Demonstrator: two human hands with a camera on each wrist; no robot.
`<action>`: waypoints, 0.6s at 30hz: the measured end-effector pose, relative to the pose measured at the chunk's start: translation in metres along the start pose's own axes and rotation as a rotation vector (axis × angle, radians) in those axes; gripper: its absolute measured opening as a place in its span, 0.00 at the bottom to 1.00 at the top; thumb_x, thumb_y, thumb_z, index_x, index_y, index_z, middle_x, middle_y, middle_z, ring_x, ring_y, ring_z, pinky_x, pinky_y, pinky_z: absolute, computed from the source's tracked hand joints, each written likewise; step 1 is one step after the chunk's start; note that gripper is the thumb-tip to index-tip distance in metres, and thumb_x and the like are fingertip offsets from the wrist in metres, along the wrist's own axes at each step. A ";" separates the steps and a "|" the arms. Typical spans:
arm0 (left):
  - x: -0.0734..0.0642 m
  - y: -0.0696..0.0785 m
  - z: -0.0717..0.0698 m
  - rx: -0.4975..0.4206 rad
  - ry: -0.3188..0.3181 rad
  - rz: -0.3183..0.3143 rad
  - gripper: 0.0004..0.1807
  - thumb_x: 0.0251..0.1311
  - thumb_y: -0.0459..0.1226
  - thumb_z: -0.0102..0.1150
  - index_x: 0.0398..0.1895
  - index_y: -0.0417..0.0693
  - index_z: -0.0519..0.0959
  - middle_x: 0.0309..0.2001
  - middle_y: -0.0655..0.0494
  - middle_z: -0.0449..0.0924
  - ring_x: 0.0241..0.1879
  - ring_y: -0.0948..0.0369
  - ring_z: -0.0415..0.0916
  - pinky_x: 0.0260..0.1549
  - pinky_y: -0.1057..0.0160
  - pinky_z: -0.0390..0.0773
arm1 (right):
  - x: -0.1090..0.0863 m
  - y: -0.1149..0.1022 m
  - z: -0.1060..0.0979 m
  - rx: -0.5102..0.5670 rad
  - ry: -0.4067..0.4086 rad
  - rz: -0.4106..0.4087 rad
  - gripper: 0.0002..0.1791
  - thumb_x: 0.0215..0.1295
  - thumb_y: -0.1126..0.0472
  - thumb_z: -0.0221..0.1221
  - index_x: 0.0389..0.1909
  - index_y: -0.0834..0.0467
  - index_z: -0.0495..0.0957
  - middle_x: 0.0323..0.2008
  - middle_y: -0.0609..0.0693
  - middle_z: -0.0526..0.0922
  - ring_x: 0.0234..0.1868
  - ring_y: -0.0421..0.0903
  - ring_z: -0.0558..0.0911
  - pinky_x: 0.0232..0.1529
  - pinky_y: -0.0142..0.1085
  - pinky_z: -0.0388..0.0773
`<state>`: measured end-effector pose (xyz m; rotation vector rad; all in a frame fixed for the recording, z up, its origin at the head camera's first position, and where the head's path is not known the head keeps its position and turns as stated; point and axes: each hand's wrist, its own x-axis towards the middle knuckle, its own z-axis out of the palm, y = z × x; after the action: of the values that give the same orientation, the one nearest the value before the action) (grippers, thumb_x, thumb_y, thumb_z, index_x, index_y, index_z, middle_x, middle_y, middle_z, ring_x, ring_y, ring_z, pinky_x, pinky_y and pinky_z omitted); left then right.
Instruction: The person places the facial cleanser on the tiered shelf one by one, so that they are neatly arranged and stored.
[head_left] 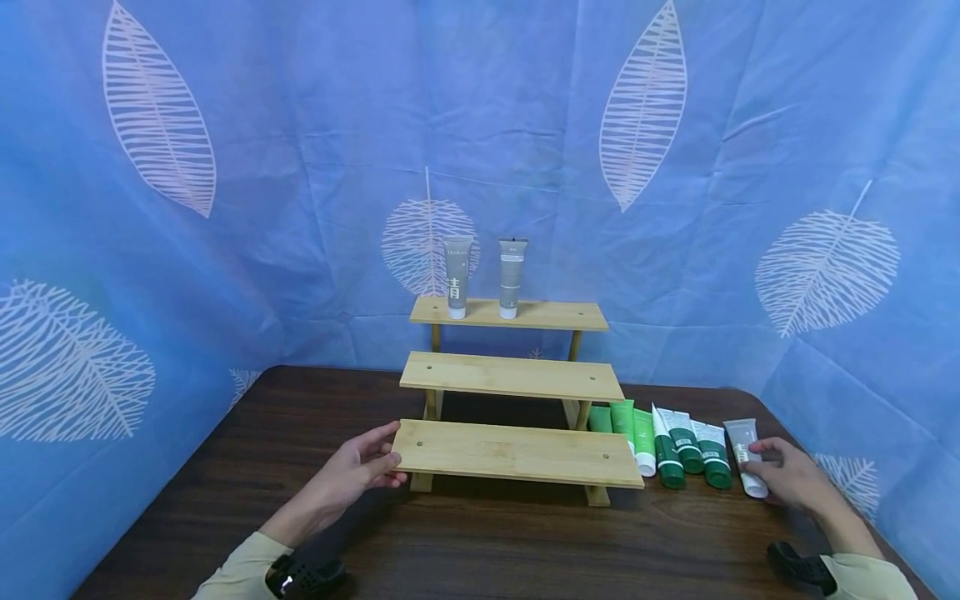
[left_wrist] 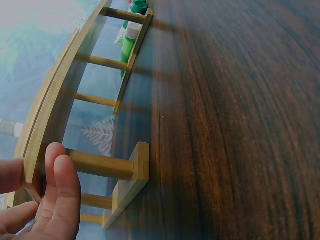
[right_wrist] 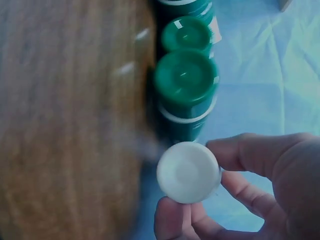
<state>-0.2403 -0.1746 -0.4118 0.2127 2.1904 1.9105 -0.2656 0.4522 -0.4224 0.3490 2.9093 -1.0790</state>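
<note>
My left hand (head_left: 350, 473) grips the left end of the bottom board of a three-tier wooden display stand (head_left: 517, 450). In the left wrist view its fingers (left_wrist: 66, 187) lie on the underside of the board and the thumb on the opposite face. At the far right, my right hand (head_left: 791, 475) holds a grey tube with a white cap (head_left: 744, 458) between thumb and fingers. The right wrist view shows that white cap (right_wrist: 188, 172) end-on. Two grey tubes, one on the left (head_left: 457, 277) and one on the right (head_left: 512, 277), stand upright, caps down, on the top board.
Right of the stand, several dark green tubes (head_left: 716, 458) and light green tubes (head_left: 643, 442) lie in a row on the dark wooden table (head_left: 487, 550). A blue cloth with white leaf prints (head_left: 337, 208) hangs behind and at both sides.
</note>
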 end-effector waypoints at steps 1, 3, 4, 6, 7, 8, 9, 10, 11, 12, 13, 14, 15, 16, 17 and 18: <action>0.000 0.000 0.000 0.001 -0.001 0.000 0.34 0.75 0.32 0.54 0.79 0.37 0.55 0.52 0.39 0.73 0.41 0.56 0.82 0.48 0.57 0.84 | -0.002 -0.002 -0.002 0.007 0.012 -0.018 0.29 0.71 0.56 0.59 0.59 0.74 0.63 0.45 0.77 0.78 0.34 0.48 0.81 0.29 0.41 0.82; -0.001 0.000 0.000 0.002 -0.003 0.000 0.34 0.75 0.32 0.54 0.79 0.37 0.55 0.53 0.39 0.73 0.41 0.55 0.82 0.48 0.57 0.84 | -0.005 -0.009 -0.005 0.013 0.033 -0.051 0.30 0.72 0.55 0.58 0.60 0.76 0.62 0.43 0.77 0.78 0.32 0.47 0.81 0.28 0.40 0.81; -0.001 0.000 0.000 0.001 -0.002 -0.001 0.34 0.75 0.32 0.54 0.80 0.37 0.55 0.53 0.39 0.73 0.41 0.56 0.82 0.48 0.57 0.84 | -0.007 -0.012 -0.006 0.009 0.044 -0.062 0.31 0.73 0.54 0.57 0.61 0.76 0.61 0.43 0.77 0.78 0.31 0.47 0.81 0.28 0.40 0.81; 0.000 -0.001 0.000 0.001 0.004 -0.005 0.34 0.75 0.32 0.54 0.80 0.38 0.55 0.53 0.39 0.74 0.41 0.56 0.82 0.48 0.57 0.84 | -0.011 -0.020 -0.008 -0.001 0.053 -0.075 0.33 0.74 0.53 0.56 0.62 0.77 0.59 0.46 0.79 0.76 0.30 0.47 0.81 0.29 0.40 0.81; 0.000 -0.001 0.000 0.000 0.007 -0.008 0.34 0.75 0.32 0.54 0.80 0.38 0.56 0.53 0.39 0.74 0.41 0.55 0.82 0.47 0.58 0.84 | -0.013 -0.025 -0.009 0.003 0.057 -0.080 0.34 0.75 0.52 0.56 0.63 0.77 0.58 0.47 0.80 0.75 0.30 0.48 0.82 0.29 0.40 0.82; 0.001 -0.001 0.000 0.003 0.011 -0.010 0.34 0.75 0.32 0.54 0.79 0.38 0.56 0.53 0.39 0.74 0.41 0.55 0.82 0.47 0.58 0.84 | -0.014 -0.028 -0.010 0.006 0.055 -0.085 0.35 0.75 0.52 0.56 0.64 0.78 0.57 0.48 0.81 0.74 0.30 0.48 0.82 0.29 0.41 0.82; 0.001 -0.001 0.000 0.006 0.015 -0.013 0.34 0.75 0.32 0.55 0.79 0.39 0.56 0.53 0.39 0.74 0.41 0.55 0.82 0.47 0.58 0.84 | -0.016 -0.032 -0.010 0.007 0.056 -0.090 0.36 0.76 0.51 0.56 0.64 0.78 0.56 0.49 0.81 0.74 0.30 0.47 0.82 0.30 0.41 0.83; 0.002 -0.001 0.000 0.008 0.020 -0.016 0.34 0.74 0.32 0.55 0.79 0.39 0.57 0.53 0.39 0.75 0.41 0.55 0.82 0.47 0.58 0.84 | -0.017 -0.036 -0.010 0.008 0.056 -0.099 0.36 0.76 0.51 0.55 0.65 0.78 0.56 0.51 0.81 0.73 0.31 0.47 0.83 0.30 0.41 0.83; 0.002 -0.001 0.001 0.010 0.026 -0.020 0.33 0.74 0.32 0.55 0.79 0.40 0.57 0.53 0.39 0.75 0.40 0.55 0.82 0.47 0.58 0.84 | -0.018 -0.040 -0.010 0.009 0.059 -0.109 0.36 0.77 0.50 0.55 0.65 0.77 0.56 0.52 0.82 0.72 0.32 0.47 0.83 0.31 0.41 0.83; 0.002 0.000 0.001 0.014 0.028 -0.021 0.33 0.74 0.32 0.55 0.79 0.40 0.57 0.52 0.40 0.75 0.40 0.55 0.82 0.47 0.58 0.84 | -0.019 -0.043 -0.010 0.009 0.064 -0.120 0.36 0.77 0.50 0.54 0.65 0.77 0.56 0.53 0.81 0.72 0.32 0.47 0.82 0.31 0.41 0.84; 0.002 0.000 0.001 0.017 0.032 -0.023 0.33 0.74 0.32 0.55 0.79 0.40 0.57 0.52 0.40 0.76 0.40 0.55 0.82 0.47 0.58 0.84 | -0.019 -0.047 -0.010 0.007 0.071 -0.131 0.36 0.77 0.49 0.54 0.66 0.77 0.56 0.54 0.81 0.71 0.33 0.47 0.82 0.31 0.41 0.83; 0.003 0.000 0.001 0.021 0.035 -0.025 0.33 0.74 0.32 0.55 0.79 0.40 0.57 0.52 0.40 0.76 0.40 0.55 0.82 0.46 0.57 0.84 | -0.019 -0.050 -0.009 0.002 0.079 -0.141 0.36 0.78 0.49 0.54 0.66 0.76 0.57 0.55 0.82 0.71 0.34 0.47 0.82 0.31 0.41 0.83; 0.003 0.000 0.001 0.022 0.037 -0.028 0.33 0.74 0.32 0.54 0.79 0.40 0.58 0.51 0.41 0.76 0.40 0.55 0.82 0.46 0.57 0.84 | -0.019 -0.054 -0.008 -0.005 0.092 -0.153 0.35 0.78 0.49 0.53 0.66 0.76 0.57 0.55 0.81 0.71 0.35 0.48 0.82 0.31 0.40 0.83; 0.003 0.000 0.001 0.024 0.040 -0.030 0.33 0.74 0.31 0.54 0.79 0.40 0.58 0.51 0.41 0.76 0.40 0.55 0.82 0.46 0.57 0.84 | -0.019 -0.057 -0.007 -0.002 0.099 -0.163 0.35 0.78 0.49 0.54 0.66 0.75 0.57 0.56 0.81 0.71 0.36 0.49 0.83 0.31 0.41 0.83; 0.003 0.000 0.002 0.027 0.042 -0.032 0.33 0.74 0.31 0.54 0.79 0.40 0.58 0.51 0.41 0.76 0.40 0.55 0.82 0.46 0.58 0.84 | -0.019 -0.061 -0.006 0.001 0.106 -0.170 0.35 0.77 0.49 0.54 0.66 0.75 0.58 0.57 0.81 0.70 0.37 0.51 0.83 0.31 0.41 0.83; 0.003 0.001 0.002 0.029 0.043 -0.033 0.33 0.74 0.31 0.54 0.79 0.40 0.58 0.50 0.41 0.76 0.40 0.55 0.82 0.45 0.58 0.84 | -0.018 -0.064 -0.005 0.009 0.110 -0.176 0.35 0.77 0.49 0.54 0.67 0.75 0.58 0.57 0.81 0.70 0.38 0.52 0.83 0.31 0.41 0.83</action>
<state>-0.2427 -0.1721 -0.4117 0.1407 2.2357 1.8846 -0.2613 0.4045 -0.3753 0.1589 3.0830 -1.1295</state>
